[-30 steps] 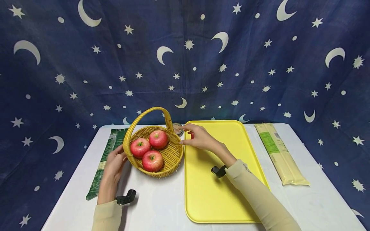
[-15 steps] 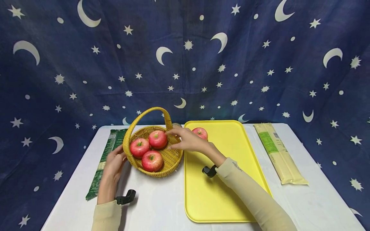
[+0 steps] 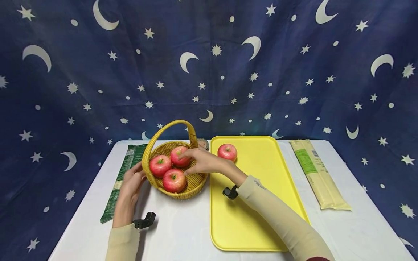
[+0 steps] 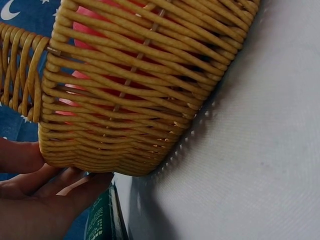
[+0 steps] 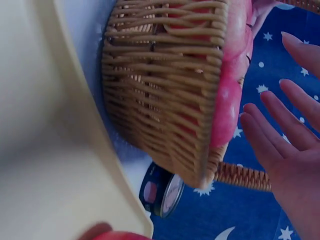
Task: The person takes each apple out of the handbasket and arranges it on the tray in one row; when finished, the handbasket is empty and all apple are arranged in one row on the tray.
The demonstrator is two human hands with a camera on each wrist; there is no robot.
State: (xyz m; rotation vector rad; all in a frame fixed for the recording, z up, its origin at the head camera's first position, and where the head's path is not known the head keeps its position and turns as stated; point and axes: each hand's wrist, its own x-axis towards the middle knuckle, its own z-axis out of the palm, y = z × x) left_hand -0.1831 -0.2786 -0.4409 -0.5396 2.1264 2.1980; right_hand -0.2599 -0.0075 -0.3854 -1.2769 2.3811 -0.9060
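Note:
A yellow wicker basket (image 3: 196, 186) with a tall handle stands left of centre in the head view. In it lie three red apples: a left apple (image 3: 160, 166), a front apple (image 3: 174, 181) and a back apple (image 3: 179, 156). My left hand (image 3: 131, 183) holds the basket's left side; in the left wrist view its thumb meets the rim and its fingers lie along the wall. My right hand (image 3: 204, 162) hovers over the basket's right side, fingers spread near the back apple; the right wrist view shows the palm bare. Another apple (image 3: 227, 152) sits on the yellow tray (image 3: 254, 203).
A green packet (image 3: 122, 188) lies left of the basket, partly behind my left hand. Behind the basket's right side stands a small round tin (image 3: 203, 144). A pale packet with a green label (image 3: 320, 174) lies right of the tray. A starry blue curtain (image 3: 209, 72) hangs behind.
My right hand has moved left from the tray's upper left edge to over the basket. The apple on the tray, mostly hidden behind that hand before, now shows whole. My left hand stays at the basket.

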